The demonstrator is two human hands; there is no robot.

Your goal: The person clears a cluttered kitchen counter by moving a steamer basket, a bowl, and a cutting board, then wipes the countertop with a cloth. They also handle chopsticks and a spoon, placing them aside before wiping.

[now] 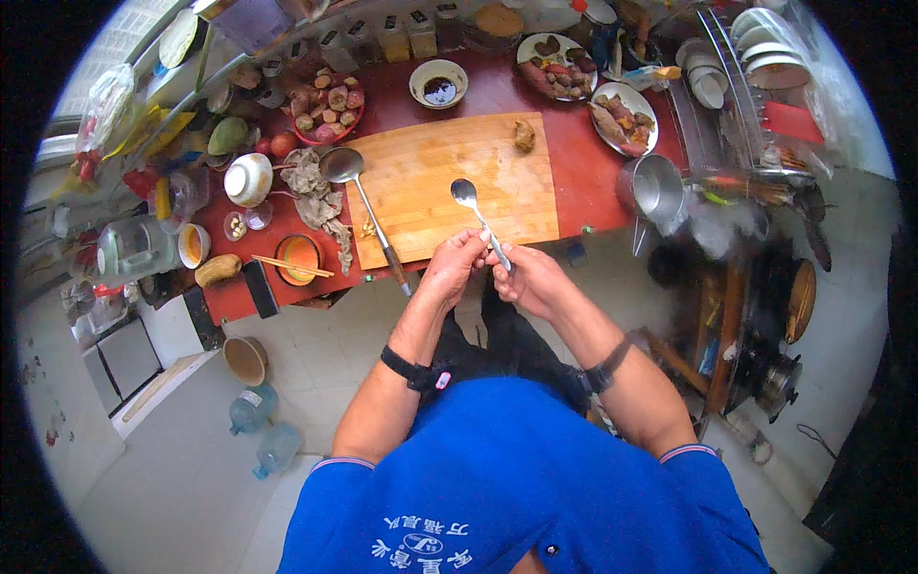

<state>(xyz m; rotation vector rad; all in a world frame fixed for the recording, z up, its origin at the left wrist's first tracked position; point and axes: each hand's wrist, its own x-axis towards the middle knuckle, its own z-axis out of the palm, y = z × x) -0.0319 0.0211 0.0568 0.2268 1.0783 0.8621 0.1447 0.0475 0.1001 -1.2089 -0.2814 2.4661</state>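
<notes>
A metal spoon (pixel 464 191) is held up over the front edge of a wooden cutting board (pixel 430 165), its bowl away from me. My right hand (pixel 532 278) grips the lower handle. From the other side, the fingertips of my left hand (pixel 459 262) pinch the handle higher up. A long-handled ladle (pixel 373 215) lies across the board's left edge, its bowl at the far end. Small pale bits (pixel 368 228) sit beside its handle. Near the board's far right corner rests a brownish lump of food (pixel 524 135). Behind the board stands a bowl of dark liquid (pixel 439 92).
Two plates of food (pixel 622 118) and a metal saucepan (pixel 656 188) stand right, beside a dish rack (pixel 746 107). Left are a crumpled cloth (pixel 312 186), a red basket of cut roots (pixel 330 107), chopsticks (pixel 294 266) across an orange bowl (pixel 300 252), and a phone (pixel 259 288) at the edge.
</notes>
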